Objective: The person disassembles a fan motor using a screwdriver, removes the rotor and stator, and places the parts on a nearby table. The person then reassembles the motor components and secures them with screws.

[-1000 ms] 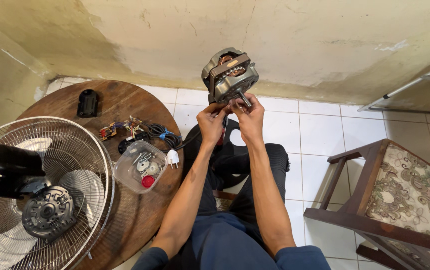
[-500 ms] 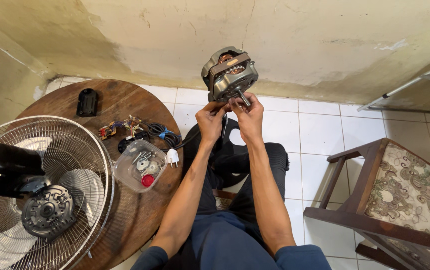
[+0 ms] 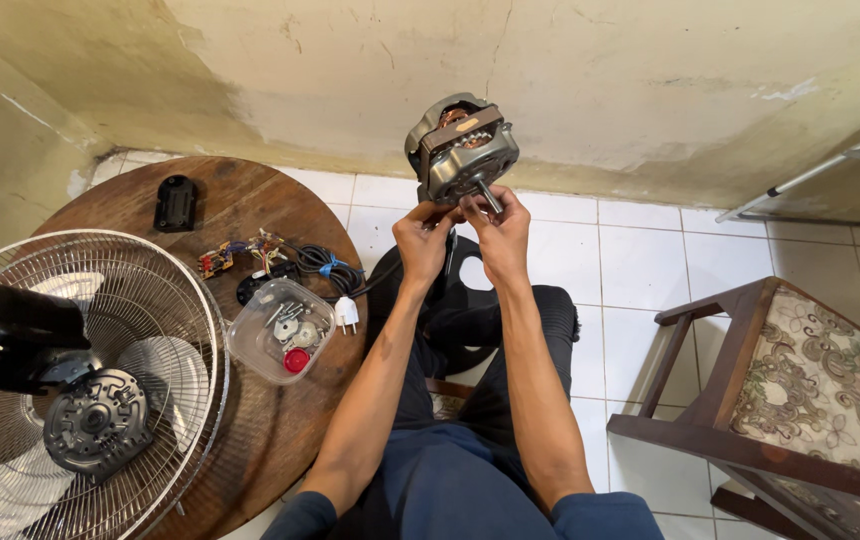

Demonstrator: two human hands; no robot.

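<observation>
I hold a grey metal fan motor (image 3: pixel 462 150) with copper windings up in front of me, above the tiled floor. My left hand (image 3: pixel 422 238) grips its lower left side. My right hand (image 3: pixel 495 228) holds its lower right, fingers by the steel shaft that sticks out toward me. Both arms are stretched out over my lap.
A round wooden table (image 3: pixel 250 440) at left carries a fan grille (image 3: pixel 80 380) with a black housing, a clear plastic tub (image 3: pixel 280 330) of small parts, a coiled black cord with a white plug (image 3: pixel 335 285), a small circuit board (image 3: pixel 240 252) and a black cover (image 3: pixel 176 203). A wooden upholstered chair (image 3: pixel 790 400) stands at right.
The motor has stayed at about the same height; it looks tilted slightly, with the shaft pointing more toward me. My hands keep their grip.
</observation>
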